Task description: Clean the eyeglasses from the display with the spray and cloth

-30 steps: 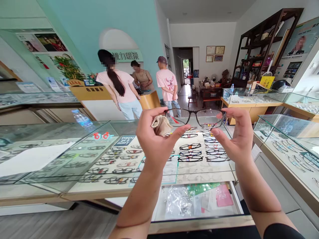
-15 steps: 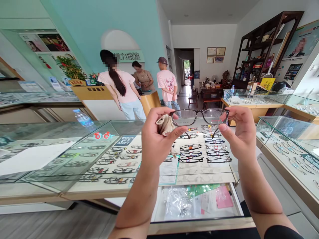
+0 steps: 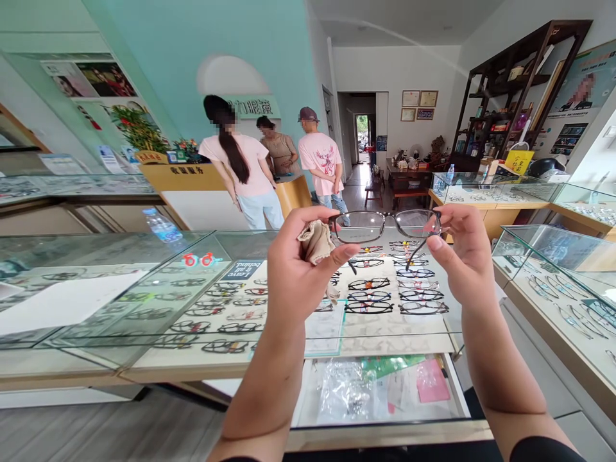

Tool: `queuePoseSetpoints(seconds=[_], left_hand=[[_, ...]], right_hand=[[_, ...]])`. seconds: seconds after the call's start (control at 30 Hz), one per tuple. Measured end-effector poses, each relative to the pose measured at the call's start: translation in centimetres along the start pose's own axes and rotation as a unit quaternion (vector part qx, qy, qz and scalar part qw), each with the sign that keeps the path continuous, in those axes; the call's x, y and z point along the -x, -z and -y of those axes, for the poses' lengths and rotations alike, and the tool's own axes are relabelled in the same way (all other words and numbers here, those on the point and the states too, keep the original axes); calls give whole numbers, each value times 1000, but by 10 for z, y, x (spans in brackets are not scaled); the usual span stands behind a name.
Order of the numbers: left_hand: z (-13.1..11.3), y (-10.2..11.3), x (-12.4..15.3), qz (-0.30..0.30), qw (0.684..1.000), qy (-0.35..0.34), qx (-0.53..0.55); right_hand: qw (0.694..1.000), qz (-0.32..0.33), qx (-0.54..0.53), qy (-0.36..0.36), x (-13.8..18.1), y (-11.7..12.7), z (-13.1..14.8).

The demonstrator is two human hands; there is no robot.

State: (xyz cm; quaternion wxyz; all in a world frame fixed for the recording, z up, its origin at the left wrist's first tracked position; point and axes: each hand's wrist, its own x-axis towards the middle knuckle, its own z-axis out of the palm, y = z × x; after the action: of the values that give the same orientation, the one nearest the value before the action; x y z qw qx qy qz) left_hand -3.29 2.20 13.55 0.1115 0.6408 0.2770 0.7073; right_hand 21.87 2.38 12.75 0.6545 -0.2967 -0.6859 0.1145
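Note:
Held up in front of me is a pair of dark-framed eyeglasses (image 3: 391, 219), its temples pointing back toward me and down. My left hand (image 3: 301, 266) grips the left end of the frame between thumb and fingers. A crumpled beige cloth (image 3: 316, 242) is tucked in that same hand, with one end hanging below the palm. On the other side, my right hand (image 3: 464, 253) pinches the right end of the frame near the hinge. Beneath the hands, rows of eyeglasses (image 3: 369, 296) lie in a glass display case (image 3: 202, 362).
Below the case, an open drawer (image 3: 459, 385) holds plastic bags and papers. A water bottle (image 3: 162, 226) and red toy-like glasses (image 3: 198, 259) rest on the glass at left. Two people in pink shirts (image 3: 250, 163) stand near a counter (image 3: 294, 196), with another person (image 3: 279, 151) behind it.
The eyeglasses have tilted slightly, the temples swinging a little left. Both hands keep their hold. The person with the long ponytail has shifted slightly right.

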Motion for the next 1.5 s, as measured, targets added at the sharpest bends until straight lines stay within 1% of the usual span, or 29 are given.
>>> queuePoseSetpoints(seconds=[0.2, 0.33, 0.57, 0.8, 0.93, 1.17, 1.33, 1.5], left_hand=[[-4, 0, 2, -5, 999, -8, -34], [-4, -1, 3, -7, 999, -21, -34], [-6, 2, -1, 1, 997, -27, -72], [-4, 1, -2, -3, 997, -37, -71], [-4, 0, -3, -12, 996, -41, -80], [-6, 0, -1, -19, 993, -70, -93], [-8, -2, -1, -35, 989, -83, -119], [-6, 0, -2, -33, 991, -76, -107]], right_hand=[[999, 21, -20, -23, -2, 1, -2], [999, 27, -11, -32, -2, 1, -3], [1000, 6, 19, -23, -2, 0, -2], [999, -10, 33, -15, -2, -1, -1], [999, -7, 39, -18, -2, -2, -1], [999, -2, 45, -17, -3, -5, -2], [998, 14, 65, -19, -3, -5, -4], [998, 7, 62, -12, -2, -6, -4]])
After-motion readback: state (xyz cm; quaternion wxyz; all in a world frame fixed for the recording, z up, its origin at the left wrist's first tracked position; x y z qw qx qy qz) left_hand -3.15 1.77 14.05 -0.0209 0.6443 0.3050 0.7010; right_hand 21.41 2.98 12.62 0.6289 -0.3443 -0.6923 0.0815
